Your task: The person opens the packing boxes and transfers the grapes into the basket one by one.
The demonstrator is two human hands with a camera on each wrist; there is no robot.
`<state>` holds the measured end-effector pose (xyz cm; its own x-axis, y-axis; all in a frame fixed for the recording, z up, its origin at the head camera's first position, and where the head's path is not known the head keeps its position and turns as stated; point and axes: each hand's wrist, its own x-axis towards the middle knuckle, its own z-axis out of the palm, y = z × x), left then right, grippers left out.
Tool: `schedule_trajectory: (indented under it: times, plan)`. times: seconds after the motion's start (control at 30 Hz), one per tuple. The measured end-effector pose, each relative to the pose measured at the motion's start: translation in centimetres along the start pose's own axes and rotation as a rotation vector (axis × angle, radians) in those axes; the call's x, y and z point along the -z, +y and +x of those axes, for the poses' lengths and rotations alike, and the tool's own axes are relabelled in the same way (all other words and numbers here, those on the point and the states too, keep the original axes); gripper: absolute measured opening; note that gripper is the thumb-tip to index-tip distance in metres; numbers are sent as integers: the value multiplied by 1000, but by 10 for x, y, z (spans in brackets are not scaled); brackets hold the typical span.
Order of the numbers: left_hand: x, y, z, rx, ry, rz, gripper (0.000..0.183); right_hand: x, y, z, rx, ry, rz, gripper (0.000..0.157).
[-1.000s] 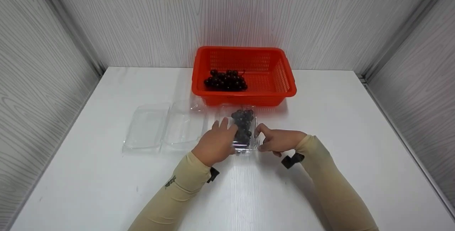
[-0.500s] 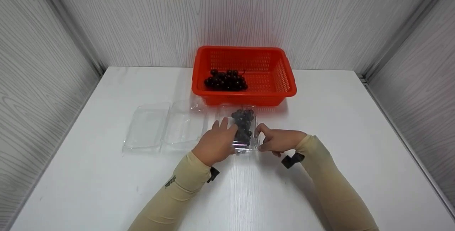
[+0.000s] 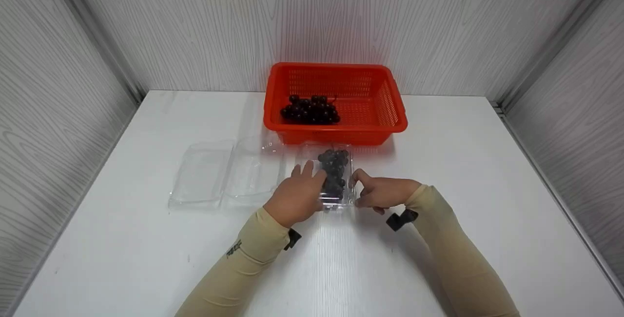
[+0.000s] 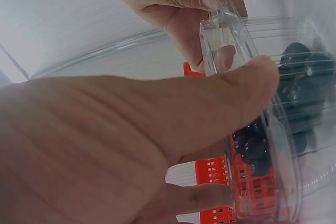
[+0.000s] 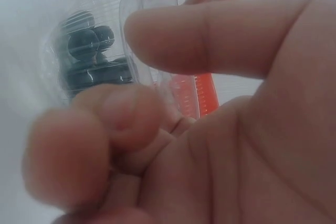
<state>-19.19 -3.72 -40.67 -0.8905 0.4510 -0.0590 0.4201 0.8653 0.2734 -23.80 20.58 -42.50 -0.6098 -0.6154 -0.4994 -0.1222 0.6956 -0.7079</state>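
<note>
A clear plastic clamshell box (image 3: pixel 337 204) lies on the white table in the middle of the head view. Dark grapes (image 3: pixel 334 168) show through its plastic. My left hand (image 3: pixel 295 197) grips the box from the left, its thumb on the rim and the fingers on the far side in the left wrist view. From the right, my right hand (image 3: pixel 385 192) pinches the edge, with thumb and forefinger at the rim. In the right wrist view the grapes (image 5: pixel 86 45) sit behind ridged clear plastic.
A red perforated basket (image 3: pixel 336 136) stands behind the box, holding another bunch of dark grapes (image 3: pixel 312 110). Left of my left hand lies an open clear plastic container (image 3: pixel 202 175), its two halves side by side. Pale wood-grain panels (image 3: pixel 204 29) close off the back and sides.
</note>
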Motion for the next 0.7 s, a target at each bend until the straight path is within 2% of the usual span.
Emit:
schedule_trajectory:
  times: [0.27,0.7]
  plan:
    - [-2,-1,1,-4,-8,-1,64,0,0,1,-5,-1,6,34]
    - [-4,-2,0,-25,30,22,64,0,2,1,2,3,7,34]
